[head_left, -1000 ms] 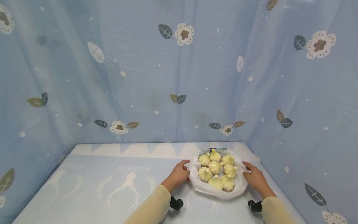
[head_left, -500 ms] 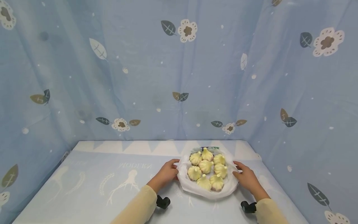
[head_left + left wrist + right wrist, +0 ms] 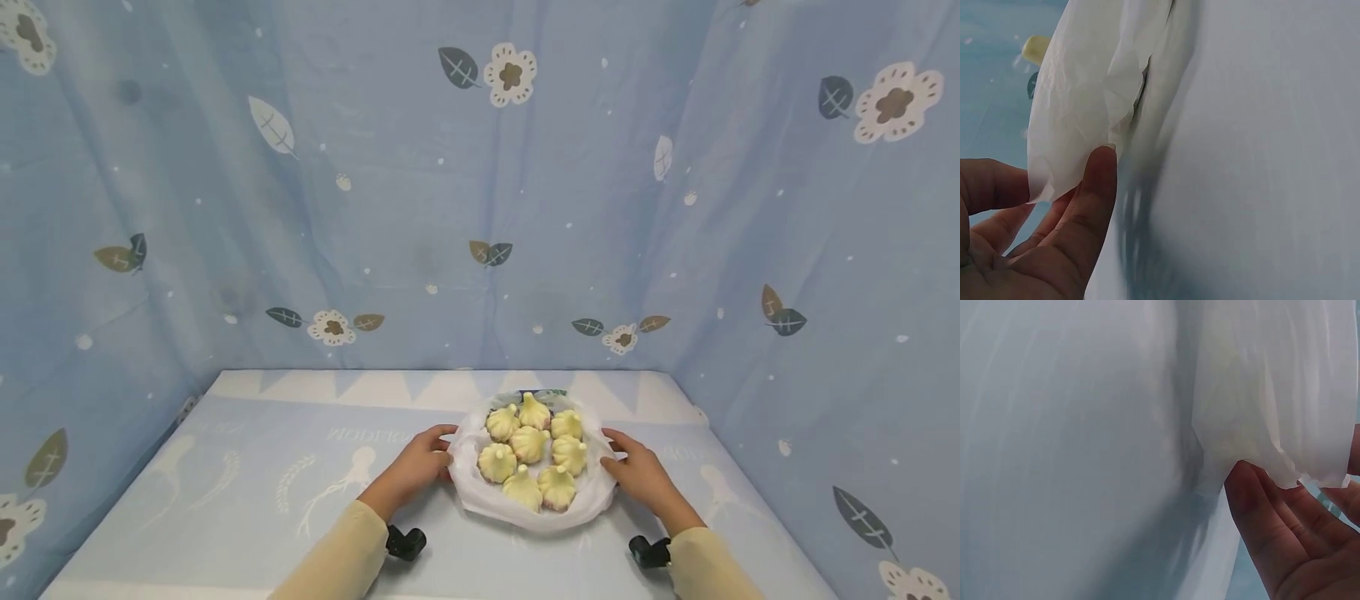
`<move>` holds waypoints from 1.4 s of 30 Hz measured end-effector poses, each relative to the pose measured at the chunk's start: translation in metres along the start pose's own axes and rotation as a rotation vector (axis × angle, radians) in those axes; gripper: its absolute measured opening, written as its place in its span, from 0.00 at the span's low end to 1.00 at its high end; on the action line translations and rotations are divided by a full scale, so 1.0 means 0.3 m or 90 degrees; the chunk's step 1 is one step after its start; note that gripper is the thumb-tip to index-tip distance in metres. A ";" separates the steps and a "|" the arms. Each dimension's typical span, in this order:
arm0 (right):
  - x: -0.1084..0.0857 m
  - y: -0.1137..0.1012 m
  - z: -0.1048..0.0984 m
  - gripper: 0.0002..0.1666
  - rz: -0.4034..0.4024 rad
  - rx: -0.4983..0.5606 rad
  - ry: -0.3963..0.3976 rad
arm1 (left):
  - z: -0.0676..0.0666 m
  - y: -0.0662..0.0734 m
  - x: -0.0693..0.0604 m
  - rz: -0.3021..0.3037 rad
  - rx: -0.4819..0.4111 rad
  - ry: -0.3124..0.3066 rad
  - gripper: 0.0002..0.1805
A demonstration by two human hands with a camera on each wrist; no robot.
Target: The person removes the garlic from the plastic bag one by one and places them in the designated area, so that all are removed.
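Observation:
A white plastic bag (image 3: pixel 506 512), its rim rolled wide, stands on the table with several pale yellow garlic bulbs (image 3: pixel 528 444) inside. At its left side the left hand (image 3: pixel 416 465) pinches the rim between thumb and fingers; the left wrist view shows this hand (image 3: pixel 1054 237) on the bag's thin edge (image 3: pixel 1079 100). On the opposite side the right hand (image 3: pixel 641 475) grips the rim, and in the right wrist view its fingers (image 3: pixel 1260 512) hold the crumpled edge of the bag (image 3: pixel 1272 394). The bag's underside is hidden.
A pale blue and white patterned cloth (image 3: pixel 247 467) covers the table. Blue curtains (image 3: pixel 420 192) with leaves and flowers hang behind the table and at both sides. Black wrist mounts (image 3: pixel 406 543) sit beneath both sleeves.
Both hands and the bag of garlic between them have moved left across the table. The head view has shifted slightly. The grip on the rim looks the same.

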State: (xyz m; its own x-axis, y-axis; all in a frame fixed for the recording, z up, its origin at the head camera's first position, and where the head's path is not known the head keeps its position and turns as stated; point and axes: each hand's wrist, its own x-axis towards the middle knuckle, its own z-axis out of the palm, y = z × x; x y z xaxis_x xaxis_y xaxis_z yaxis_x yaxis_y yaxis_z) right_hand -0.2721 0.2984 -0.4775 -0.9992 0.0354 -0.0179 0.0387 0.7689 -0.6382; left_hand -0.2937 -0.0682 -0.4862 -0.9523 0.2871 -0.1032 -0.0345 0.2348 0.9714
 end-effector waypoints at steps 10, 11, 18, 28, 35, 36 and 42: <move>-0.004 -0.072 0.067 0.34 -0.039 0.002 -0.028 | -0.096 -0.035 -0.064 -0.008 -0.012 0.023 0.31; -0.003 -0.080 0.075 0.34 -0.042 0.004 -0.032 | -0.106 -0.038 -0.070 -0.011 -0.013 0.027 0.31; 0.007 -0.145 0.125 0.34 -0.066 0.015 -0.054 | -0.186 -0.052 -0.109 -0.036 0.000 0.057 0.31; -0.006 -0.224 0.187 0.33 -0.101 0.025 -0.083 | -0.263 -0.075 -0.189 -0.036 0.003 0.075 0.31; -0.007 -0.280 0.218 0.34 -0.120 0.046 -0.121 | -0.323 -0.090 -0.232 -0.044 0.029 0.095 0.30; -0.004 -0.285 0.223 0.34 -0.122 0.045 -0.123 | -0.328 -0.086 -0.239 -0.047 0.034 0.094 0.30; 0.011 -0.301 0.240 0.34 -0.129 0.039 -0.128 | -0.338 -0.086 -0.264 -0.059 0.043 0.105 0.29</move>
State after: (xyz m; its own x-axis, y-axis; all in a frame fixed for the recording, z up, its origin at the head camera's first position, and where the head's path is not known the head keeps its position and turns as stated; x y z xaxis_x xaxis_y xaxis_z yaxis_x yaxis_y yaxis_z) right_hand -0.2794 0.1830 -0.4754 -0.9686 -0.2464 -0.0335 -0.1560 0.7068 -0.6900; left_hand -0.2481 -0.1913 -0.4813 -0.9828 0.1070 -0.1504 -0.1097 0.3168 0.9421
